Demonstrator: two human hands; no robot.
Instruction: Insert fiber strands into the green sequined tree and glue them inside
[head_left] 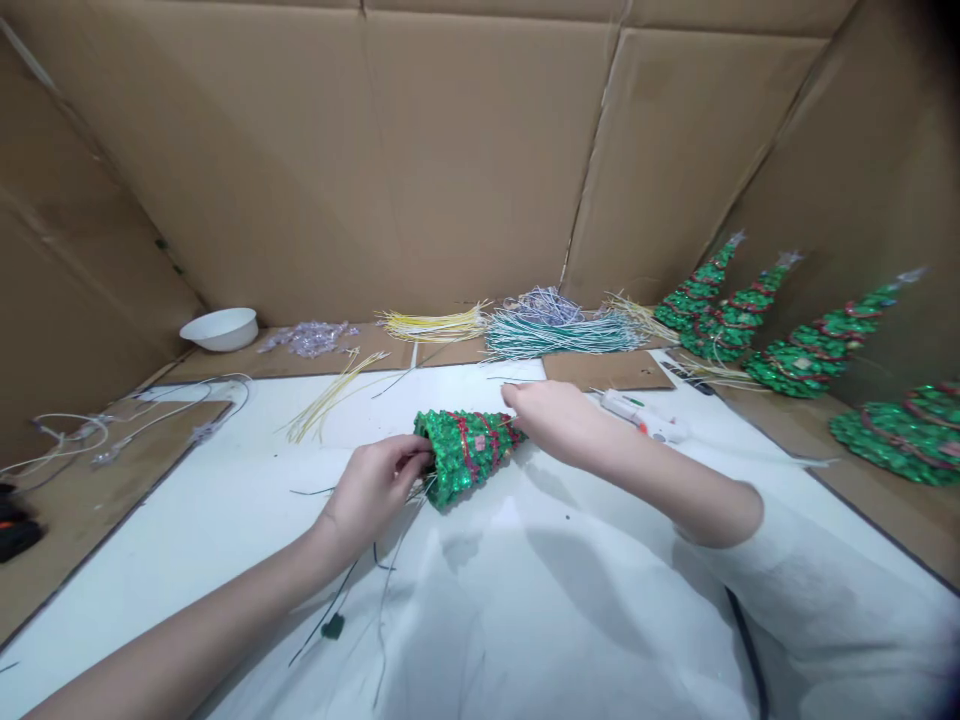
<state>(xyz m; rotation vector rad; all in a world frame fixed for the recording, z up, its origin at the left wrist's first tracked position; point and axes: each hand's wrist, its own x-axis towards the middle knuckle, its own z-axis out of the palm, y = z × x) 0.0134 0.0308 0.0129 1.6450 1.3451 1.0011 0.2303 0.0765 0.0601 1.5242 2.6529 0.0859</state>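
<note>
Light falls fairly bright and cool across my white bench [195,520], apparently from above, and my right forearm [652,490] throws a broad, soft-edged shadow toward the near side. A fainter one lies below the green tree [469,450] between my hands, whose surface glints in small specks. The cardboard wall [480,150] past the far edge is dimmer, and the upper right corner of my view goes black. Beyond the bench's right edge, the standing trees [814,345] look slanted and stretched, their fine detail soft.

Forearms [259,585] converge, left hand [375,480] curled inward, right hand [551,420] seemingly pinched.
</note>
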